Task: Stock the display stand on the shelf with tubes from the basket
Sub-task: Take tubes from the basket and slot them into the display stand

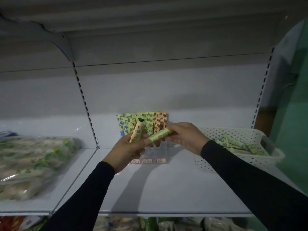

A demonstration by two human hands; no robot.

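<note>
**Me:** Clear acrylic, that display stand [155, 152], straight ahead at twelve o'clock on the shelf [166, 189]. My left hand [128, 150] grips an orange tube [137, 132], cap up. My right hand [185, 137] pinches a green tube [160, 135] with curled fingers [168, 138], holding it nearly level in front of the stand.

**Helper:** How far along are you?

**Me:** Partway, I'd judge. The back rows are full of tubes, green-patterned ones on the left and orange-patterned ones on the right. The clear front part above the price labels [148, 160] looks unfilled, though my hands cover some of it. The white basket [216, 164] at three o'clock still holds a good heap of green tubes, so plenty is left.

**Helper:** Room to work?

**Me:** Enough. Bare shelf lies between me and the stand at six o'clock. The basket sits near the stand's right side but apart from it. At nine o'clock a slotted upright [86, 107] divides the bays, with bagged goods [33, 164] beyond it, well apart. The shelf above hangs high overhead. The tight spot, I think, is the filled rows: a careless push could knock standing tubes over.
</note>
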